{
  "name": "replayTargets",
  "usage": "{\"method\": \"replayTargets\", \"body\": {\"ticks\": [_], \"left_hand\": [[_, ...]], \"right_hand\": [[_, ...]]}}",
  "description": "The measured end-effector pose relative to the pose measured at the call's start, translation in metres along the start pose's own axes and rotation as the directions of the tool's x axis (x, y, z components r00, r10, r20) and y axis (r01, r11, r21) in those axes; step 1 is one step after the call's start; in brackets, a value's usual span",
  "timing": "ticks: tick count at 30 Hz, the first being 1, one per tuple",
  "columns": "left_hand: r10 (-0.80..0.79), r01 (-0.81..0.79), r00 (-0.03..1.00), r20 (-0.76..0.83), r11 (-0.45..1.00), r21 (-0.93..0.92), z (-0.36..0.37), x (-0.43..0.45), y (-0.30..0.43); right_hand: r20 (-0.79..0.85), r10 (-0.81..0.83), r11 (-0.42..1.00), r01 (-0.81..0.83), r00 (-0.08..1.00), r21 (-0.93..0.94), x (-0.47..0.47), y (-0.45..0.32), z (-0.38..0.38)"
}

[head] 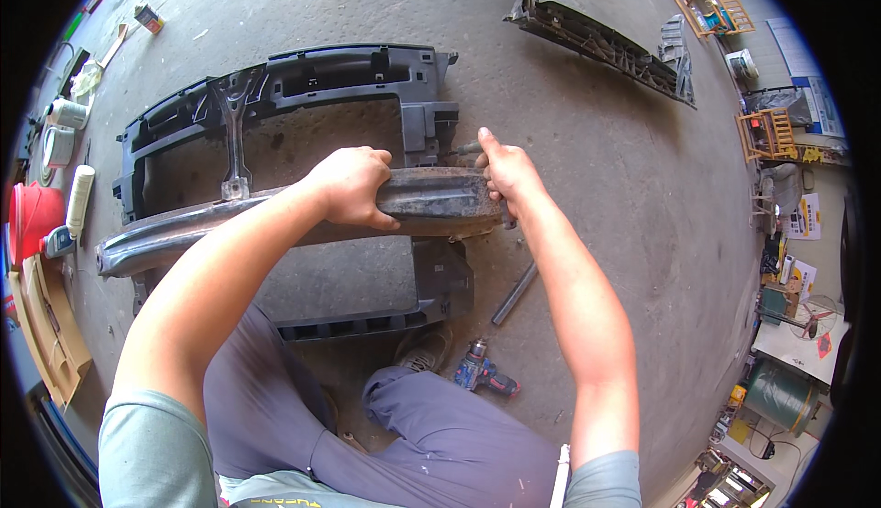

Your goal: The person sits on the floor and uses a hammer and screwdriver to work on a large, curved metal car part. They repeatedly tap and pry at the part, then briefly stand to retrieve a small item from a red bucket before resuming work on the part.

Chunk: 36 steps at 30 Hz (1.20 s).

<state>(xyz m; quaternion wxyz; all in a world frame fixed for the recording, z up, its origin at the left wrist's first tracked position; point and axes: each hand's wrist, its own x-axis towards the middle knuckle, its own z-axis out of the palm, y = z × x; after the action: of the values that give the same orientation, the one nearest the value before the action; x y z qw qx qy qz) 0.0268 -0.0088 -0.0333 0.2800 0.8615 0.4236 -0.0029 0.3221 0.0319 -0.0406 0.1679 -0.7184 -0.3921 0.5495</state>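
Observation:
A rusty dark metal bumper beam [440, 199] lies across a black plastic car front-end carrier [421, 129] on the concrete floor. My left hand [352, 184] grips the beam right of its middle, thumb on the near side and fingers over the far edge. At the beam's right end, my right hand [508, 172] is closed around a hand tool [469, 148]. A slim greenish part of it sticks out to the left; the rest is mostly hidden by my fingers. A metal bracket [235, 129] rises from the beam toward the carrier's far side.
Near my foot lies a blue cordless drill [475, 372], with a metal bar [515, 293] farther right. Another black plastic car part [592, 40] rests at the far right. Along the left stand a red bucket [36, 219], several containers and cardboard [51, 343]. A spray can [148, 19] stands far left.

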Motion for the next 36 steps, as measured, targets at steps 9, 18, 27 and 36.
{"method": "replayTargets", "body": {"ticks": [9,18,27,36], "left_hand": [[0.018,-0.019,1.000,-0.012,1.000,-0.012,0.001,0.001,-0.002],[0.013,-0.013,1.000,-0.012,1.000,-0.027,0.000,0.003,-0.002],[-0.012,0.012,1.000,0.021,1.000,-0.008,0.003,0.000,-0.005],[0.006,-0.006,1.000,0.003,1.000,-0.012,0.002,0.005,0.000]], "right_hand": [[0.055,-0.166,0.642,0.150,0.985,-0.752,0.001,-0.036,0.011],[0.381,-0.659,0.041,0.536,0.649,-0.843,0.003,-0.021,0.015],[0.265,-0.464,0.213,0.397,0.845,-0.892,0.023,-0.048,-0.007],[0.457,-0.605,0.088,0.625,0.652,-0.776,0.023,-0.026,-0.023]]}}
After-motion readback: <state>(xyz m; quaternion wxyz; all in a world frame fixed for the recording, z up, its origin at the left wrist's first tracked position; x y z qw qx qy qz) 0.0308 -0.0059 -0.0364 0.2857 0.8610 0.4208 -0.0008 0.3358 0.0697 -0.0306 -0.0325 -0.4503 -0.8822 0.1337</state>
